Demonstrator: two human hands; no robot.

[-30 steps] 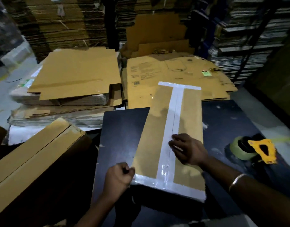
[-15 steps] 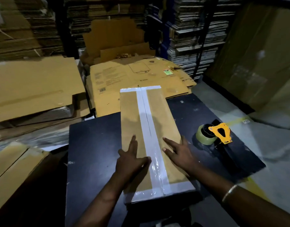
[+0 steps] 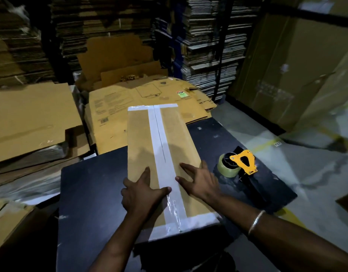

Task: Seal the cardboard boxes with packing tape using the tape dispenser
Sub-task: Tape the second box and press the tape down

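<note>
Pressing flat on the taped cardboard box [image 3: 165, 154], both hands are lying open, gripping nothing: left hand [image 3: 141, 191] and right hand [image 3: 200, 181] flanking the tape strip [image 3: 165, 163]. Toward the worktop's [image 3: 94, 185] right edge, the tape dispenser [image 3: 238, 163] is resting untouched.

box [image 3: 175, 146] on surface [image 3: 90, 193] before me | my left hand [image 3: 141, 193] and right hand [image 3: 200, 183] on box | tape dispenser [image 3: 238, 163] right of box | flattened cartons [image 3: 145, 99] behind
</note>
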